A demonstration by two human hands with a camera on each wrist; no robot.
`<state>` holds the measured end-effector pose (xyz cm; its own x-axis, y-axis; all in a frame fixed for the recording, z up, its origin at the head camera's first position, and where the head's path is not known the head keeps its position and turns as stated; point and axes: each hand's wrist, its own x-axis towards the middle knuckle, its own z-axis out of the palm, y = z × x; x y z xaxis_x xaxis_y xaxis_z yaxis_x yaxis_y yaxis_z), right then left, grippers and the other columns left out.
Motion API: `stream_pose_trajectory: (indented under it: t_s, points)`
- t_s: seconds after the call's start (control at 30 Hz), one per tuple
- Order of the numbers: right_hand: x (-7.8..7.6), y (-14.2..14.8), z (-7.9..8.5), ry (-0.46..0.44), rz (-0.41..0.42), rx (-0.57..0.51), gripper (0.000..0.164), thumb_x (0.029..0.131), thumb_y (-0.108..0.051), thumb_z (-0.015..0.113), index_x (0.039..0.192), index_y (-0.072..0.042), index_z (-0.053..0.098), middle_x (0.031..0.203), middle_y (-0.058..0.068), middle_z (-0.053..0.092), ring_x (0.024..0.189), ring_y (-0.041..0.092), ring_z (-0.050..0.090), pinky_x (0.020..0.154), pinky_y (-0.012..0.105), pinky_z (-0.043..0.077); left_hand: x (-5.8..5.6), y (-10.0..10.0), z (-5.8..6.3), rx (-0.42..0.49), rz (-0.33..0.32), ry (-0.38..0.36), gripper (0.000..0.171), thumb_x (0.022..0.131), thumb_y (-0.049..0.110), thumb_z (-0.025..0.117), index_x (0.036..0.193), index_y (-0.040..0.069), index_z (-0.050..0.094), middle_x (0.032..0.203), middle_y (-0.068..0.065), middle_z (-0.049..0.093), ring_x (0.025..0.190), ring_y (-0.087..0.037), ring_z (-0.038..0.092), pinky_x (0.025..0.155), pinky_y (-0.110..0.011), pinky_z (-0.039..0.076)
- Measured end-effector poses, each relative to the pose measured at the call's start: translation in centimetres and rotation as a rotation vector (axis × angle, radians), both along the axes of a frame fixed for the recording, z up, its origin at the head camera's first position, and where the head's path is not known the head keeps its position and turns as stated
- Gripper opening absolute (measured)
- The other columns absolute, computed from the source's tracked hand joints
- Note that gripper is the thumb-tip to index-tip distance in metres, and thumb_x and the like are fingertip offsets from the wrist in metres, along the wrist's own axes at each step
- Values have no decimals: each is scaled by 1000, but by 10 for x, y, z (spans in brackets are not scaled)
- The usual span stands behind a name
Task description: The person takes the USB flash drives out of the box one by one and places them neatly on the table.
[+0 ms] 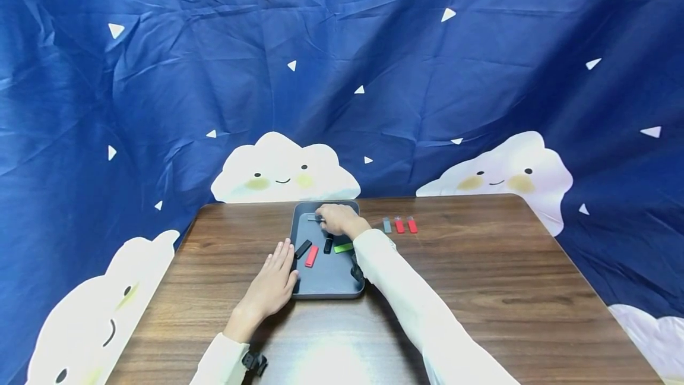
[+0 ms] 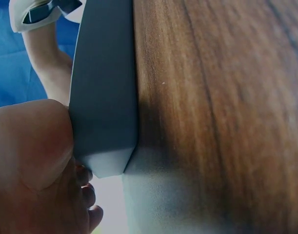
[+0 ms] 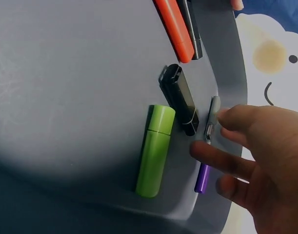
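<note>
A grey rectangular tray (image 1: 326,283) lies on the table, holding several small capped sticks that look like flash drives. My left hand (image 1: 269,284) rests along the tray's left side with its fingers straight. At the tray's far end, my right hand (image 1: 340,219) reaches in. In the right wrist view its fingers are loosely bent and spread over a grey and purple stick (image 3: 202,178), fingertips right at it. Nearby lie a green stick (image 3: 153,161), a black stick (image 3: 180,100), a red stick (image 1: 312,256) and another black stick (image 1: 303,249).
Right of the tray, a grey stick (image 1: 387,225) and two red sticks (image 1: 399,226) stand in a row on the brown wooden table (image 1: 481,278). A blue curtain (image 1: 374,34) with clouds hangs behind. A wrist device (image 1: 255,363) sits on the left sleeve.
</note>
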<state>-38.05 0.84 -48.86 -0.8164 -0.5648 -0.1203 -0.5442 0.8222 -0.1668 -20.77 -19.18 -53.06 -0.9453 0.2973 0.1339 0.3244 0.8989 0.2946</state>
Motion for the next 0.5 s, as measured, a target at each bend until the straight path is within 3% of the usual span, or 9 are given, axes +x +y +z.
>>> stream_pose_trajectory:
  t_s: [0.13,0.23,0.37,0.5]
  points:
    - [0,-1,-4,-3,15,38,47,109,-25,60,155,-19,57,158,3,58,143,26,59,116,46,52,0,0,0,-13,6,-8,61,113,22,49,162,-10,32,174,-26,25,163,-43,25,131,-60,28]
    - [0,0,-6,18,26,43,41,109,-23,61,150,-20,63,151,2,62,136,25,64,112,45,55,0,0,0,-6,4,1,61,112,21,49,162,-11,33,174,-26,26,163,-43,25,131,-60,28]
    - [-1,1,-8,54,40,36,21,108,-21,63,126,-20,73,127,-2,69,112,20,69,98,39,59,-1,-1,-3,25,-17,31,60,111,20,48,160,-13,35,172,-29,29,161,-46,27,130,-63,28]
    - [-1,2,-9,76,45,34,3,107,-21,65,108,-20,68,109,-5,67,92,15,61,86,32,55,0,-1,-3,36,-27,43,60,110,19,49,159,-14,36,170,-31,31,159,-48,30,127,-66,31]
